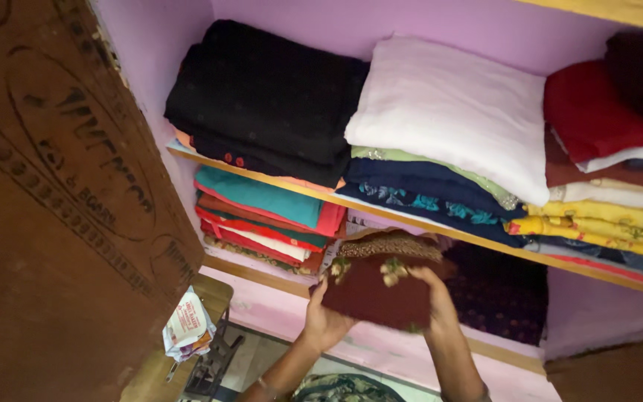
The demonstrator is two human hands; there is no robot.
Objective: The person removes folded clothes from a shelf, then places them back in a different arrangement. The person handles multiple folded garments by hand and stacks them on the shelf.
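Both my hands hold a folded maroon garment point(377, 294) with gold embroidery along its top edge, in front of the lower shelf. My left hand point(323, 318) grips its lower left corner from beneath. My right hand point(432, 292) grips its right side, fingers over the top near a small flower trim. Behind the garment, on the lower shelf, lies a dark purple patterned cloth point(496, 290). To the left sits a stack of teal, red and white folded clothes point(262, 219).
The upper shelf point(262, 177) carries piles of folded clothes: black point(262, 97), white point(455, 112), navy, yellow and red point(597, 112). A brown wooden cupboard door point(53, 201) stands open at left. A small wooden stool with a white bag point(186, 327) is below it.
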